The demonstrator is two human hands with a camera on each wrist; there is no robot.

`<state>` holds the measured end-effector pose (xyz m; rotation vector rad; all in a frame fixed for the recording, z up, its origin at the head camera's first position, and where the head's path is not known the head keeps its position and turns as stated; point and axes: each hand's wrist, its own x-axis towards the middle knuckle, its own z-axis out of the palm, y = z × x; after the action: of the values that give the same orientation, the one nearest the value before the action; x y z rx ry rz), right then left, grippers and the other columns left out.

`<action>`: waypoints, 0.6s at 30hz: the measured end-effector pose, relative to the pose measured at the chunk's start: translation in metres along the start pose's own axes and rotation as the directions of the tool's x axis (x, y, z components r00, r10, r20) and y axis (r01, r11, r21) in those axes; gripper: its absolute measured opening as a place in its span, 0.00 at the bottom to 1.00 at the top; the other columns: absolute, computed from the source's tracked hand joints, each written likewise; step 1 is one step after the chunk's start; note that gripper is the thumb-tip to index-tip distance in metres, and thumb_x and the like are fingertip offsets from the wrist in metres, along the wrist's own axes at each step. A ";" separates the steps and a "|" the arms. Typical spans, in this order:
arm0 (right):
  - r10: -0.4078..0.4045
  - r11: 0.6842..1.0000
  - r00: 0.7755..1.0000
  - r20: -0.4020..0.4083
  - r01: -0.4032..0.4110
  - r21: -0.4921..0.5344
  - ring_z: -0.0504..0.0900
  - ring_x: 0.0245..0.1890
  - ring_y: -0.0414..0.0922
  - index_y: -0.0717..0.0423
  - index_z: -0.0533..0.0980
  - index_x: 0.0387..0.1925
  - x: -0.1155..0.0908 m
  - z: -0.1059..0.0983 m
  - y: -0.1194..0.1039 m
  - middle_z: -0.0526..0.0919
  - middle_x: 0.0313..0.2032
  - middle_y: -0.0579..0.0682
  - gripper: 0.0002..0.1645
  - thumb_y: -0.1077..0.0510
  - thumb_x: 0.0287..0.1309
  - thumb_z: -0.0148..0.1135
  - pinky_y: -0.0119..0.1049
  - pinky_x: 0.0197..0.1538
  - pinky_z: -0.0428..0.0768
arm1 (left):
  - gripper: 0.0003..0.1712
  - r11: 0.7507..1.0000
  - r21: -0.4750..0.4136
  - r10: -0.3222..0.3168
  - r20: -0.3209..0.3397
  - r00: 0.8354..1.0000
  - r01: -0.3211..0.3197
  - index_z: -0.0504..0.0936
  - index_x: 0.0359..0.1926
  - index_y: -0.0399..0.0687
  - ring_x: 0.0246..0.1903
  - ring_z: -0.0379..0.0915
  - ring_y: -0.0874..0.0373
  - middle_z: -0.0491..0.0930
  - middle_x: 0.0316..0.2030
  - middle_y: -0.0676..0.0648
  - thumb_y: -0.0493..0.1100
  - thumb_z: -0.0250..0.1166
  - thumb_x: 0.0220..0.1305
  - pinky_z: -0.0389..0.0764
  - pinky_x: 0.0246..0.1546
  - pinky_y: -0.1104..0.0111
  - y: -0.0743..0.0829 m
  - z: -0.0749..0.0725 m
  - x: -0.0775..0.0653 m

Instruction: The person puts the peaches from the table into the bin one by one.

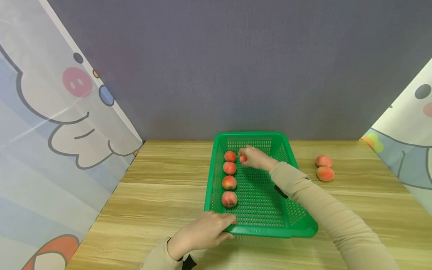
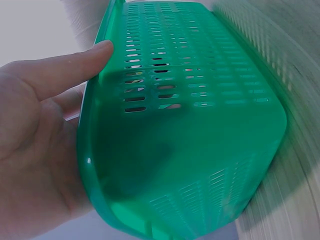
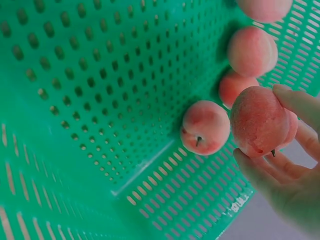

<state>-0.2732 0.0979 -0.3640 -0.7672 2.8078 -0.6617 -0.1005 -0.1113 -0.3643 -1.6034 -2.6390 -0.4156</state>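
A green plastic basket (image 1: 260,228) with slotted walls stands on the wooden table. Along its left side several peaches (image 1: 229,183) lie in a row. My right hand (image 1: 254,156) reaches into the far part of the basket and holds a peach (image 3: 260,120) between thumb and fingers, beside the far end of that row. In the right wrist view another peach (image 3: 205,127) lies close to the held one. My left hand (image 1: 207,229) grips the basket's near left corner, with the thumb (image 2: 95,60) on one side of the rim and the fingers partly hidden behind it.
Two more peaches (image 1: 325,173) lie on the table to the right of the basket. A grey panel (image 1: 216,67) rises behind the table's far edge. Cartoon-printed sheets (image 1: 67,112) stand at the left and right.
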 end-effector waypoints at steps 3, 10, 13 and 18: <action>0.010 1.000 1.000 0.010 -0.010 0.007 0.73 0.36 0.49 0.63 0.72 0.46 0.000 0.003 0.001 0.70 0.46 0.62 0.19 0.64 0.50 0.61 0.38 0.36 0.71 | 0.14 1.000 0.000 0.004 -0.005 1.000 -0.004 0.72 0.36 0.48 0.21 0.61 0.75 0.75 0.29 0.57 0.46 0.65 0.52 0.66 0.23 0.82 0.000 0.000 0.000; 0.006 1.000 1.000 0.010 -0.006 -0.019 0.70 0.32 0.47 0.64 0.73 0.45 -0.001 0.010 0.004 0.71 0.40 0.58 0.18 0.64 0.49 0.61 0.37 0.35 0.70 | 0.13 1.000 -0.007 -0.012 0.022 1.000 0.012 0.72 0.37 0.48 0.22 0.62 0.75 0.75 0.29 0.57 0.46 0.64 0.52 0.67 0.24 0.81 0.001 -0.002 0.000; 0.008 1.000 1.000 0.007 -0.008 -0.023 0.70 0.32 0.47 0.63 0.73 0.44 0.000 0.014 0.005 0.71 0.40 0.57 0.18 0.63 0.49 0.62 0.37 0.35 0.70 | 0.13 1.000 -0.011 -0.018 0.034 0.999 0.019 0.72 0.37 0.48 0.21 0.61 0.75 0.75 0.29 0.57 0.46 0.64 0.53 0.66 0.24 0.82 0.002 -0.002 0.000; 0.016 1.000 1.000 0.016 -0.016 -0.008 0.72 0.36 0.48 0.63 0.72 0.45 0.001 0.018 0.007 0.69 0.48 0.61 0.18 0.63 0.50 0.61 0.38 0.37 0.71 | 0.13 1.000 -0.011 -0.022 0.041 0.999 0.022 0.72 0.38 0.49 0.22 0.61 0.75 0.75 0.30 0.57 0.47 0.64 0.53 0.66 0.24 0.82 0.003 -0.003 0.001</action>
<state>-0.2724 0.0963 -0.3838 -0.7474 2.8011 -0.6392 -0.0986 -0.1103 -0.3607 -1.6052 -2.6914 -0.4035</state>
